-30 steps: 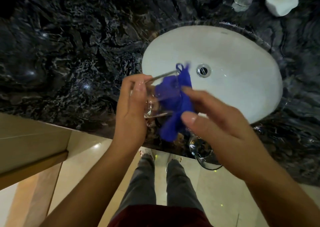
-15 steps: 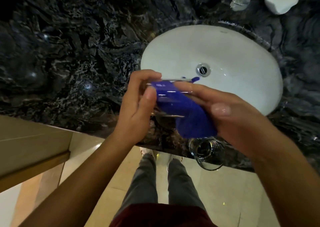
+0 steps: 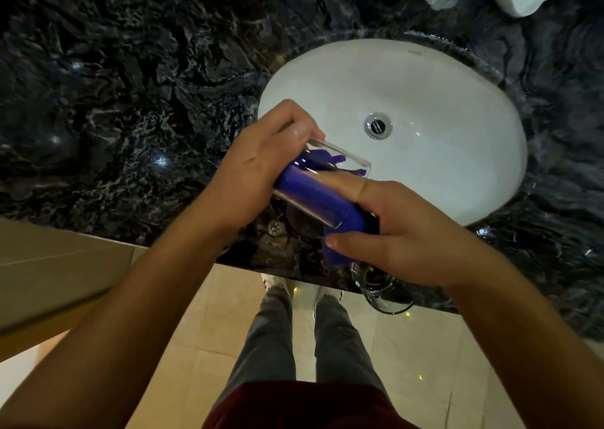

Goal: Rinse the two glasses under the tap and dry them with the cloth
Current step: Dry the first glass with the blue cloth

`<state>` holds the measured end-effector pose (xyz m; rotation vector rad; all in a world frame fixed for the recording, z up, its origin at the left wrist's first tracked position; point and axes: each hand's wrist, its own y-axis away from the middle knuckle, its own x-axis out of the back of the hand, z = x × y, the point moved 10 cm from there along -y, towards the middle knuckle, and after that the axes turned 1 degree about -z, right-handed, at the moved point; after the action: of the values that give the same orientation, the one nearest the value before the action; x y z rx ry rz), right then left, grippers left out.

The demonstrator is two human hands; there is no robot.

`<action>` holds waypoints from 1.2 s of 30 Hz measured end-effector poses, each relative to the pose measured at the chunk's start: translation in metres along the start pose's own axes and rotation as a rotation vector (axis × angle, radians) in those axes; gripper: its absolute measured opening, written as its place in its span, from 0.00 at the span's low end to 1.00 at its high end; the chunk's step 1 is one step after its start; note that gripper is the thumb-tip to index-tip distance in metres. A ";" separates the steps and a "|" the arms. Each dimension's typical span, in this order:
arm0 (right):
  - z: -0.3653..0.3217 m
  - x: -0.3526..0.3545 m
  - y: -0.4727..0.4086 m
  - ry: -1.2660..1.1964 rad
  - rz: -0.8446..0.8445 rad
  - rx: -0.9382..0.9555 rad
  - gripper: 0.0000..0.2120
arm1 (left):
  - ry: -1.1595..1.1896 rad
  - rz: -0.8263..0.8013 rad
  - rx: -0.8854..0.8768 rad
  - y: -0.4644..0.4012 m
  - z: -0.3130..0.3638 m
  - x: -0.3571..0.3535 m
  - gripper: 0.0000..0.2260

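I read the left hand as curled round the drinking glass, gripping it on its side with what looks like the thick base pointing away toward the basin, so that the open end faces the right hand. That tilt, I judge, gives the cloth a straight way in. The right hand pinches the blue cloth between thumb and fingers, index finger laid along the glass wall; part of the cloth is pushed inside the glass, the rest bunches out below the right palm. The glass therefore holds only cloth; I see no water in it. Just under the right wrist, the second glass stands upright on the dark marble counter, apparently empty. Beyond both hands, the white sink appears dry round its drain. Drying looks under way.
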<state>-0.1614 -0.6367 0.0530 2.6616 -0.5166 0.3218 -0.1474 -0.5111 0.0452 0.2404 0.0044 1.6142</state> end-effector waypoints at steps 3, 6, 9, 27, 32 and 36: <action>-0.011 0.010 0.004 0.163 0.062 0.077 0.27 | 0.022 -0.006 0.039 -0.005 -0.001 0.000 0.18; -0.028 0.018 0.010 0.525 0.130 0.182 0.26 | 0.310 -0.011 0.292 0.003 -0.027 -0.008 0.16; -0.030 0.015 0.007 0.535 0.061 0.144 0.28 | 0.447 0.070 0.404 0.010 -0.036 -0.013 0.17; 0.004 0.009 0.041 -1.501 0.387 -0.181 0.26 | 0.155 0.277 -0.283 0.032 0.022 0.001 0.15; -0.002 0.038 0.055 -0.745 0.717 0.011 0.14 | 0.272 0.435 -0.083 0.039 -0.005 -0.001 0.15; -0.035 0.042 0.074 -0.068 0.787 0.205 0.13 | 0.448 0.484 0.022 0.038 -0.016 -0.002 0.14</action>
<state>-0.1582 -0.6975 0.1226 2.5380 -1.6229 0.5225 -0.1877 -0.5126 0.0347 -0.1208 0.3296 2.1223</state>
